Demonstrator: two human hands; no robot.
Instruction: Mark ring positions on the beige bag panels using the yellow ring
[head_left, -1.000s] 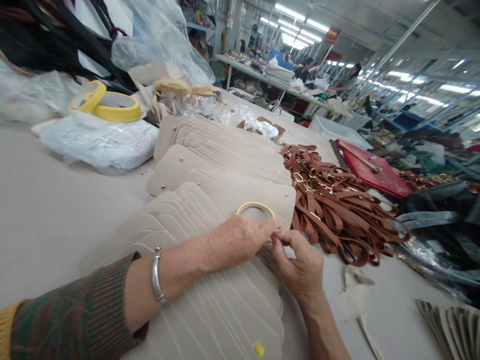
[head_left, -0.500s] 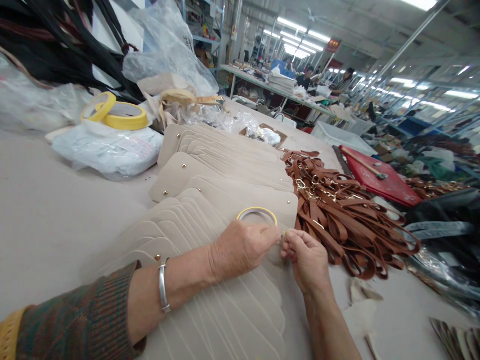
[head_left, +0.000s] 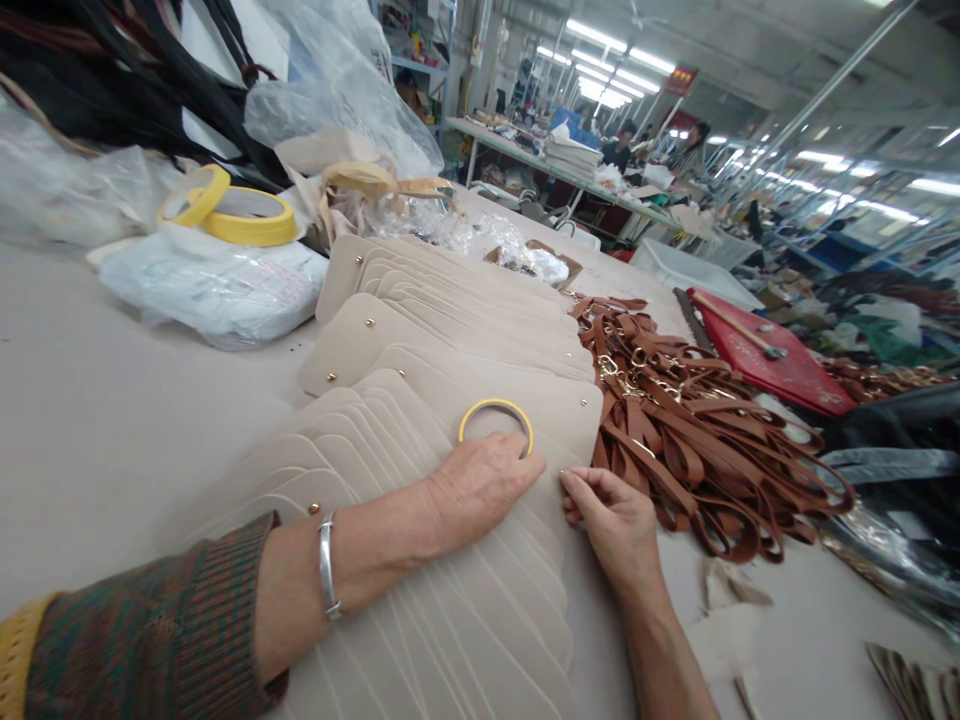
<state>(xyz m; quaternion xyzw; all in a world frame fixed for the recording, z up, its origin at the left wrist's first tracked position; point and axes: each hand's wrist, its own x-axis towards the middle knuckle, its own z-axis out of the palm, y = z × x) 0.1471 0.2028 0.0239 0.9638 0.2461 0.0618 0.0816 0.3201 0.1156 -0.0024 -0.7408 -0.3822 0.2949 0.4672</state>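
Note:
Beige panels (head_left: 450,385) with small gold studs lie overlapped in a fanned stack. Over them, my left hand (head_left: 487,485) is closed around the near edge of a thin yellow tape roll (head_left: 495,403); a silver bangle circles that wrist. To its right, at the panels' right edge, my right hand (head_left: 609,505) has thumb and index finger pinched beside a tiny gold stud (head_left: 563,474). Whether the fingertips grip the stud or the panel edge is too small to tell. A narrow gap separates the two hands.
Brown straps with gold clasps (head_left: 675,430) are heaped to the right, beside a red item (head_left: 780,360) with a brush on it. Yellow tape rolls (head_left: 251,217) sit on a plastic-wrapped packet (head_left: 217,290) at left. People work at distant tables.
My left hand has moved a little left, away from my right hand, and the tape roll has shifted left with it. The gold stud by my right fingertips now shows.

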